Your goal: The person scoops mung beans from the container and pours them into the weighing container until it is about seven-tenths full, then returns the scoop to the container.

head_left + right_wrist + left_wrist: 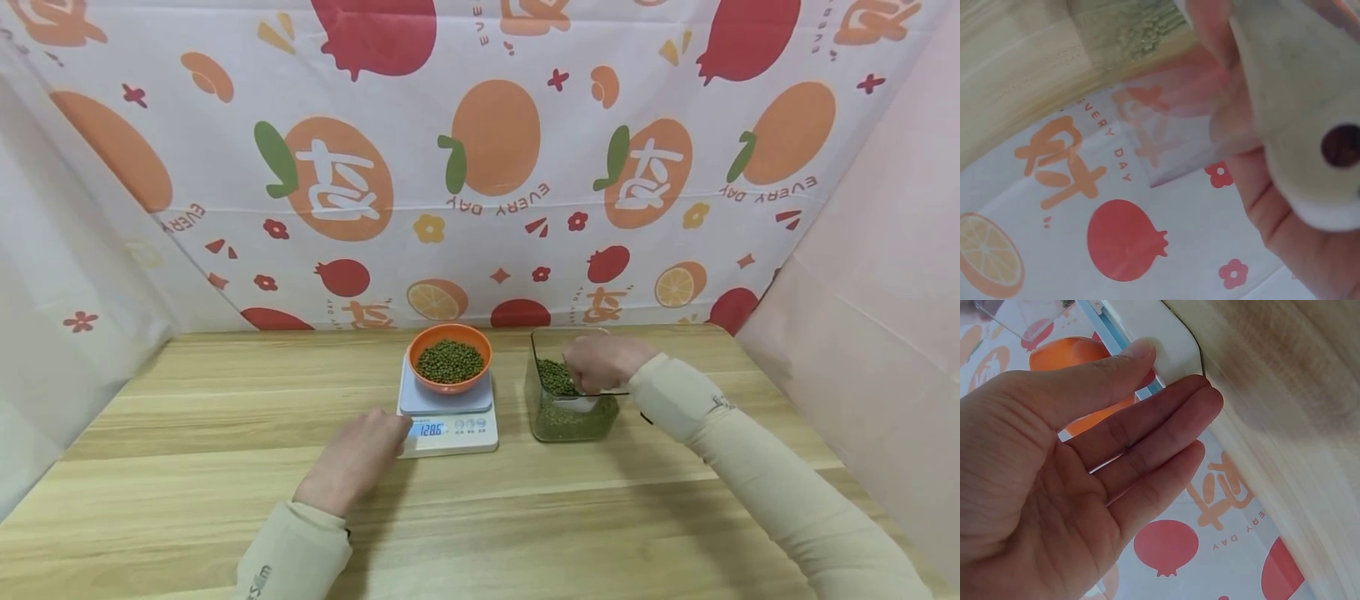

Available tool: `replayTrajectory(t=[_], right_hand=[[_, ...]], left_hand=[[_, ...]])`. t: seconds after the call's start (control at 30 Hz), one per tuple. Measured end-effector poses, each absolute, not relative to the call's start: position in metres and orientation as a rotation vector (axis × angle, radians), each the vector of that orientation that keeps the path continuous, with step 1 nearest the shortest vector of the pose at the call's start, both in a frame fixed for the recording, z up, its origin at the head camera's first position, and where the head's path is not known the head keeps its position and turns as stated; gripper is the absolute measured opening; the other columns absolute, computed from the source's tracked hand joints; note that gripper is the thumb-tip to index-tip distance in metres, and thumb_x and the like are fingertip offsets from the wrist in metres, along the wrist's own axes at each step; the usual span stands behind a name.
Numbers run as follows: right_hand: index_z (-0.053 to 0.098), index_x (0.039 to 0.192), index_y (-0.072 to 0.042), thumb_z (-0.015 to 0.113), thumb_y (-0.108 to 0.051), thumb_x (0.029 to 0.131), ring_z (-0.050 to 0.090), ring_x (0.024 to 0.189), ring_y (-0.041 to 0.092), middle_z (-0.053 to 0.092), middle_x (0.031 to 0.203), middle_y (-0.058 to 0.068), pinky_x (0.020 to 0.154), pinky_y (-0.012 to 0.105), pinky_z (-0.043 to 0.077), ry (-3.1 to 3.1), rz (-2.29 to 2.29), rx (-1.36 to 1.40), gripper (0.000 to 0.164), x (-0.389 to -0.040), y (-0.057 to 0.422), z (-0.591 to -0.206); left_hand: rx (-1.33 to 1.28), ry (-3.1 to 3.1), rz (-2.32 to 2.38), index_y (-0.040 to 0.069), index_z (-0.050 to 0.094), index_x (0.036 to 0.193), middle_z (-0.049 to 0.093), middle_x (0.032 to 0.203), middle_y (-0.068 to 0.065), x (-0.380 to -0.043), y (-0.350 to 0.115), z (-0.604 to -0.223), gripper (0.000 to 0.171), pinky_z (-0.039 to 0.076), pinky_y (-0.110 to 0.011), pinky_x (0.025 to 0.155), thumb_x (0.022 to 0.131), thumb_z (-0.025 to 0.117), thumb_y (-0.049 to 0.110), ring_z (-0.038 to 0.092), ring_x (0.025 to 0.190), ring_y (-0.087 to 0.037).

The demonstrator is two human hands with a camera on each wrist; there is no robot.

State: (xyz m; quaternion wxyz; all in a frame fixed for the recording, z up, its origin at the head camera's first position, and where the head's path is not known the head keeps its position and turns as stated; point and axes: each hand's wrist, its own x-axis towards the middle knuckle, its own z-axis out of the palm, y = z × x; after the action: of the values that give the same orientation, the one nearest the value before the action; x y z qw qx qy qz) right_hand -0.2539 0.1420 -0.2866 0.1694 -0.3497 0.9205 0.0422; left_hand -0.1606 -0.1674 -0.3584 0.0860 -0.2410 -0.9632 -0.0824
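Note:
My left hand (362, 457) is at the near left corner of a white kitchen scale (483, 437). Its fingers are nearly straight, and thumb and forefinger appear to touch the scale's edge in the left wrist view. The lit display reads about 128.6. On the scale's platform sits an orange bowl (447, 387) with green mung beans (450, 361) in it. My right hand (606, 363) reaches into a clear square container (537, 417) and grips the handle of a white scoop (1300, 87). The scoop's handle has a hole; its bowl end is mostly hidden.
More mung beans (555, 377) lie inside the container, right of the scale. Both stand toward the back of a wooden table (480, 517). Behind it hangs a fruit-print cloth (495, 242), and pale cloth sheets (877, 275) close off the sides.

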Motion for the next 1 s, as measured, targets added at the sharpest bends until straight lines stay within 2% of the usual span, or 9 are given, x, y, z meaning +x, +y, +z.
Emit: replayTrajectory(t=[0.2, 0.3, 0.43, 0.73, 1.0], right_hand=[[0.031, 0.041, -0.022, 0.037, 0.01, 0.06, 0.011, 0.047, 0.009, 0.014, 0.048, -0.007, 0.044, 0.025, 0.016, 2.648, 0.082, -1.076, 0.037, -0.256, 0.147, -0.293], [0.046, 0.044, -0.019, 0.043, 0.011, 0.064, 0.022, 0.047, 0.007, 0.028, 0.047, -0.008, 0.044, 0.023, 0.025, 2.661, 0.086, -1.079, 0.036, -0.258, 0.147, -0.295], [0.06, 0.055, -0.017, 0.052, 0.008, 0.07, 0.038, 0.052, 0.008, 0.048, 0.055, -0.006, 0.049, 0.023, 0.037, 2.674, 0.096, -1.059, 0.03, -0.258, 0.146, -0.295], [0.06, 0.059, -0.019, 0.06, 0.002, 0.07, 0.048, 0.06, 0.008, 0.056, 0.066, -0.008, 0.055, 0.029, 0.045, 2.752, 0.078, -1.155, 0.024, -0.26, 0.146, -0.307], [0.061, 0.062, -0.017, 0.057, 0.004, 0.069, 0.049, 0.063, 0.009, 0.057, 0.067, -0.007, 0.057, 0.029, 0.046, 2.769, -0.034, -1.187, 0.023, -0.263, 0.15, -0.318]], left_hand=[[-0.731, -2.858, -0.246, 0.005, 0.06, 0.074, 0.049, 0.056, 0.002, -0.161, -0.169, -0.359, 0.01, 0.038, -0.025, 0.044, 0.072, 0.067, -0.002, 0.039, 0.049, -0.009], [-0.732, -2.861, -0.246, 0.005, 0.061, 0.075, 0.049, 0.056, 0.002, -0.161, -0.169, -0.359, 0.009, 0.038, -0.025, 0.044, 0.073, 0.066, -0.002, 0.039, 0.049, -0.009], [-0.733, -2.865, -0.247, 0.005, 0.061, 0.075, 0.049, 0.056, 0.002, -0.162, -0.169, -0.36, 0.008, 0.038, -0.025, 0.044, 0.073, 0.066, -0.001, 0.038, 0.049, -0.009], [-0.734, -2.861, -0.243, 0.007, 0.059, 0.071, 0.047, 0.055, 0.003, -0.163, -0.168, -0.36, 0.011, 0.037, -0.025, 0.043, 0.072, 0.066, -0.002, 0.038, 0.049, -0.009], [-0.732, -2.867, -0.265, 0.007, 0.058, 0.07, 0.045, 0.054, 0.003, -0.163, -0.167, -0.36, 0.011, 0.037, -0.026, 0.044, 0.073, 0.064, -0.002, 0.038, 0.049, -0.01]])
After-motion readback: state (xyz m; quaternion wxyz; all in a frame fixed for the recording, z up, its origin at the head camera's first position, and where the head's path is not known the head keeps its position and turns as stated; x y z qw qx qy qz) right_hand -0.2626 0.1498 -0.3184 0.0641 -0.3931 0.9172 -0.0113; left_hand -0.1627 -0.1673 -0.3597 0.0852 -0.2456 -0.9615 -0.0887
